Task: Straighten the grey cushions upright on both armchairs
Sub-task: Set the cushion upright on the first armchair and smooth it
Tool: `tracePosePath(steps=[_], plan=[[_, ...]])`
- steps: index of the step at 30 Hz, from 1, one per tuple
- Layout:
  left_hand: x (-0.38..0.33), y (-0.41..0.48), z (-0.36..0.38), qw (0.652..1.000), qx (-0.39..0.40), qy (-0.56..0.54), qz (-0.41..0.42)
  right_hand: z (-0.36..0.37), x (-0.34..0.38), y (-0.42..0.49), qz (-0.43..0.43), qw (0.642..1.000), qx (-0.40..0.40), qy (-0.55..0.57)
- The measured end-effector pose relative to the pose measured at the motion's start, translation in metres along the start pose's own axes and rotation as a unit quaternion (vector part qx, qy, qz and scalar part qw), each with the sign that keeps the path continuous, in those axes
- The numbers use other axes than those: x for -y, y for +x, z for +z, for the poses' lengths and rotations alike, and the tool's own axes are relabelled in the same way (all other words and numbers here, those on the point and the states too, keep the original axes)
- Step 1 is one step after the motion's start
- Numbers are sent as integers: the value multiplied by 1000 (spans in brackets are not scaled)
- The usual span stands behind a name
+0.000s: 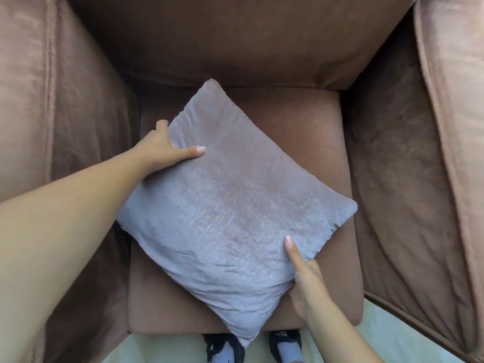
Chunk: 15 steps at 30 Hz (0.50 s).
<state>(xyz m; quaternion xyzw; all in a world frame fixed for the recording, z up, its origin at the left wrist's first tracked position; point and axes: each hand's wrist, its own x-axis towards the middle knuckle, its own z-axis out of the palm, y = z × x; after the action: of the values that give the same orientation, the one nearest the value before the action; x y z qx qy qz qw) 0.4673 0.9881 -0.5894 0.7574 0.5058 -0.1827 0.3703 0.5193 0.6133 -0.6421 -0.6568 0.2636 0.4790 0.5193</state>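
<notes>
A square grey cushion [227, 205] lies flat and turned like a diamond on the seat of a brown armchair [309, 132]. Its lower corner hangs over the seat's front edge. My left hand [165, 149] grips the cushion's upper left edge, thumb on top and fingers tucked under. Along the lower right edge, my right hand [305, 279] holds it the same way, thumb pressed on the top face. Only this one armchair and one cushion are in view.
The backrest [235, 40] rises at the top. Padded armrests stand on the left [52, 106] and right [429, 153]. Below the seat's front edge are a pale floor [162, 347] and my two dark shoes [222, 347].
</notes>
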Motion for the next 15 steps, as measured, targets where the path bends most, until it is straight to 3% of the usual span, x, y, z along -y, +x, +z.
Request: tracePosePath(steps=[6, 15], plan=[[1, 1, 3, 1000, -3, -24, -13, 11, -4, 6, -36, 995, -82, 54], [-9, -51, 2, 986, -145, -81, 7, 2, 50, -15, -140, 990, -31, 2]])
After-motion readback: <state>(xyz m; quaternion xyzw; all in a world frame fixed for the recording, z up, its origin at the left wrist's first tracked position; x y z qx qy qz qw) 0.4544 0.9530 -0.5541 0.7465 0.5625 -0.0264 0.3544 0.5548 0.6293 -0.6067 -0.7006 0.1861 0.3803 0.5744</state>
